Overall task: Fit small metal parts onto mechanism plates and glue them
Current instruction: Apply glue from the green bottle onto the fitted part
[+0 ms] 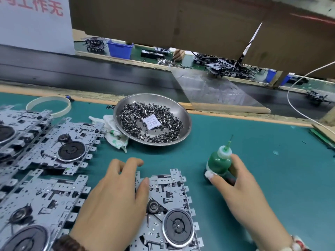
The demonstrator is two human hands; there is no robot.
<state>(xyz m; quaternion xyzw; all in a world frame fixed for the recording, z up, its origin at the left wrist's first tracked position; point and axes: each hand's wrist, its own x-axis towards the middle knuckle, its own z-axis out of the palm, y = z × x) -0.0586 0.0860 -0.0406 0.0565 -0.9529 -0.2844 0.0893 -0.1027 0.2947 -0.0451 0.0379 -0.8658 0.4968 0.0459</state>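
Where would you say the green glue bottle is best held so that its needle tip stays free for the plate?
Probably round the bulged green body of the glue bottle, from the right side, as the right hand grips it now. It stands upright on the mat, its thin nozzle up, and the left hand rests on the mechanism plate to its left.

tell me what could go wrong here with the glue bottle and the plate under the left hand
1. The right hand grips the green glue bottle low on the mat, its thin nozzle pointing up; a squeeze while lifting it could drip glue on the mat or the fingers.
2. The left hand covers the plate, so glue may land off target if it stays there.
3. The dish of small metal parts sits just behind; a swing of the bottle could knock it.
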